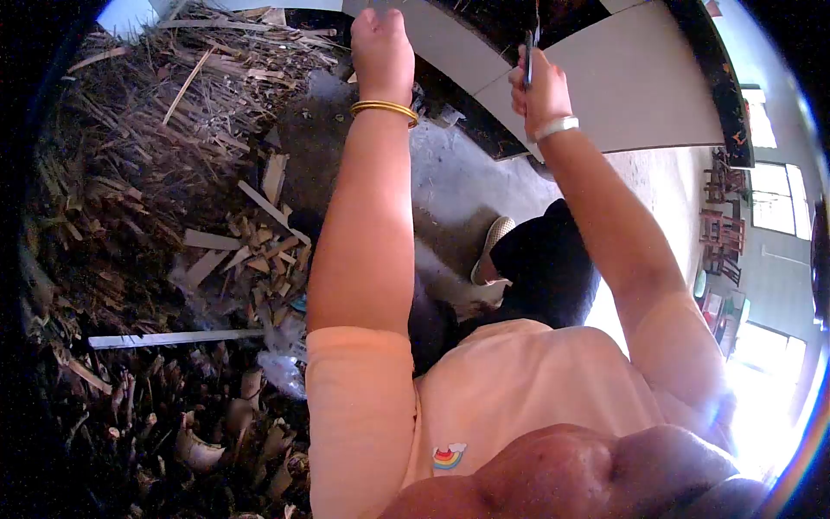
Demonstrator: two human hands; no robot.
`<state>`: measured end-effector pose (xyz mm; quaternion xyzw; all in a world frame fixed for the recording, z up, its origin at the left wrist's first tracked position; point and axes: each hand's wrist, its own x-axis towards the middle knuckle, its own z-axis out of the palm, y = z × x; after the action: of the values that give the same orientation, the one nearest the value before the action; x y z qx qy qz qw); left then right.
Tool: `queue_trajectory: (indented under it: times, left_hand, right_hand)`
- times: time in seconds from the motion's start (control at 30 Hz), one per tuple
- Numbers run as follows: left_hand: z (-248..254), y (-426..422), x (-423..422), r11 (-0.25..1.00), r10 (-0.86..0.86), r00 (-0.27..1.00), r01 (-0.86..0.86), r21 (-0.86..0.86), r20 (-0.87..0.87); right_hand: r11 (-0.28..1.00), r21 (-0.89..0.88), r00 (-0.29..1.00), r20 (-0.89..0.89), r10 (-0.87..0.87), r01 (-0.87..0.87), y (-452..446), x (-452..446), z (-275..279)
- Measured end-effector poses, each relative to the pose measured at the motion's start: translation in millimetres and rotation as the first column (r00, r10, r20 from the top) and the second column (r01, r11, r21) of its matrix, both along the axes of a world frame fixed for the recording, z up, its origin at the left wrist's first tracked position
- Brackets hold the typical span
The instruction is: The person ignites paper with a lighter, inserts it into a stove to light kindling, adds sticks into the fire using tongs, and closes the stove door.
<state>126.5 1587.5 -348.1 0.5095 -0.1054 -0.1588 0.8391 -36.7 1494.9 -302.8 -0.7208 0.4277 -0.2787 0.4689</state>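
Observation:
My left hand [381, 54], with a gold bangle at the wrist, is closed at the top of the view beside the white-tiled stove-like block [640, 91]. Its fingers are curled, and I cannot make out what is in them. My right hand [546, 93], wearing a pale bracelet, is wrapped round a slim dark-handled tool [529, 59]. The tool points up toward a dark opening [575, 19] in the block's top; its far end is too small to identify.
Dry twigs and brush [164, 130] are piled on the left. Split wood pieces [272, 246] and a long pale strip [173, 339] lie nearer, above cut stalks [199, 445]. Wooden stools [722, 229] stand by the far right wall. My shoe [494, 246] rests on the concrete floor.

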Motion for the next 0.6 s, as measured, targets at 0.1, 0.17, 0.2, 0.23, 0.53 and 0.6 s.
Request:
queue_trajectory:
  times: [0.1,0.17,0.2,0.23,0.53,0.6]
  left_hand:
    - [7.2,13.2,-6.1,0.996,-0.027,0.999,0.024,0.081,0.033]
    - [-13.4,8.5,-5.8,0.959,-0.143,0.972,0.089,0.27,0.186]
    - [-7.5,11.3,-19.0,0.963,-0.169,0.969,0.123,0.24,0.178]
    - [0.8,15.8,-39.8,0.965,-0.196,0.965,0.159,0.21,0.172]
    - [22.8,52.7,-177.6,0.512,-0.852,0.441,0.813,0.276,0.282]
    - [36.9,59.2,-192.9,0.285,-0.959,0.283,0.957,0.058,0.032]
  right_hand:
    - [0.897,0.439,0.955,0.245,-0.165,0.042,74.8,-30.7,38.7]
    - [0.865,0.501,0.927,0.331,-0.175,-0.016,110.4,-67.5,60.6]
    - [0.838,0.545,0.928,0.332,-0.169,-0.043,123.3,-85.1,72.0]
    - [0.807,0.586,0.928,0.335,-0.164,-0.069,132.8,-103.2,82.0]
    - [0.665,0.657,0.862,0.505,-0.038,-0.355,156.6,-209.3,104.6]
    - [0.665,0.636,0.852,0.524,-0.001,-0.391,152.1,-199.9,104.0]
